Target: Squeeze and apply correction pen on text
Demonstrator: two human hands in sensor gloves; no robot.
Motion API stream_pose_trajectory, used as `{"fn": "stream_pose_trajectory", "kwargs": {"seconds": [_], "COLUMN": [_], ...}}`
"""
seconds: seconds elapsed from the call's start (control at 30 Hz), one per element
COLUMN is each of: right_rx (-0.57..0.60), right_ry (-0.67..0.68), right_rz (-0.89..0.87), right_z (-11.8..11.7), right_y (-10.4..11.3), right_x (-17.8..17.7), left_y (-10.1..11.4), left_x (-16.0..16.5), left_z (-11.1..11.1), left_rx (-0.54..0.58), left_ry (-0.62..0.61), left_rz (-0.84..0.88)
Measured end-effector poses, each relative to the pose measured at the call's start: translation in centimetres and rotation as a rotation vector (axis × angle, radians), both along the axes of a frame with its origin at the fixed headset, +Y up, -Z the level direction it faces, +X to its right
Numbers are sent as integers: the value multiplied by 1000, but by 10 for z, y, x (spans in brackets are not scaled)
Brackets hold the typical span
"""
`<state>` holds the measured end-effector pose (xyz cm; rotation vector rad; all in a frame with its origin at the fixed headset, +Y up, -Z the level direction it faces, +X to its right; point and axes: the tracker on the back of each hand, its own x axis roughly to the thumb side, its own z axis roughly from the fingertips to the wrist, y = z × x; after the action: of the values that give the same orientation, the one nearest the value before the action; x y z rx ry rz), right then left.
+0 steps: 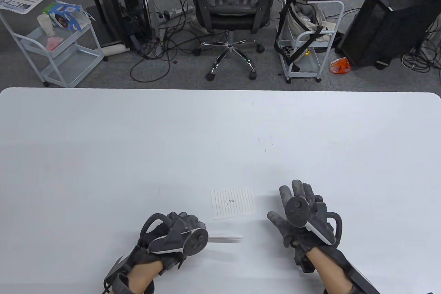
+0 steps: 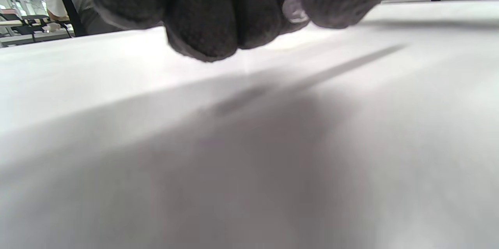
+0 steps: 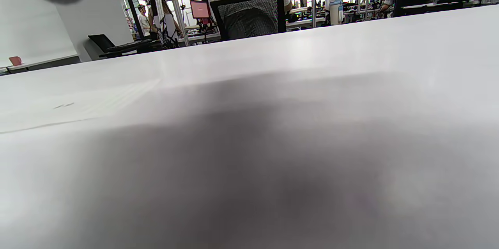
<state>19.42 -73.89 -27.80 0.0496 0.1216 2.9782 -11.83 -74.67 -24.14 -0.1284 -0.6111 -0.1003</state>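
White laminate makes up the table (image 1: 103, 142), which fills the near half of the scene. At the near left, the left hand (image 1: 175, 235) is curled into a fist around the correction pen (image 1: 225, 237), whose pale barrel sticks out to the right from the fingers (image 2: 202, 19) and lies low over the tabletop. Just right of that, slightly farther off, a small lined paper slip (image 1: 234, 203) lies flat with a tiny dark mark of text (image 1: 231, 201) near its middle. At the near right, the right hand (image 1: 299, 213) is spread with fingers loose, grasping nothing, just beside the slip's right edge.
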Motion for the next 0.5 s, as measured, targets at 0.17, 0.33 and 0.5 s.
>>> {"fn": "stream_pose_trajectory", "kwargs": {"seconds": [0.17, 0.33, 0.5], "right_rx": [7, 16, 17], "right_ry": [6, 9, 12], "right_rz": [-9, -16, -19], "right_z": [0, 0, 0], "right_y": [0, 0, 0], "right_x": [0, 0, -1], "left_y": [13, 28, 46], "left_x": [-3, 0, 6], "left_z": [-4, -11, -18], "left_rx": [12, 45, 61], "left_ry": [36, 69, 116], "left_rz": [77, 147, 264]}}
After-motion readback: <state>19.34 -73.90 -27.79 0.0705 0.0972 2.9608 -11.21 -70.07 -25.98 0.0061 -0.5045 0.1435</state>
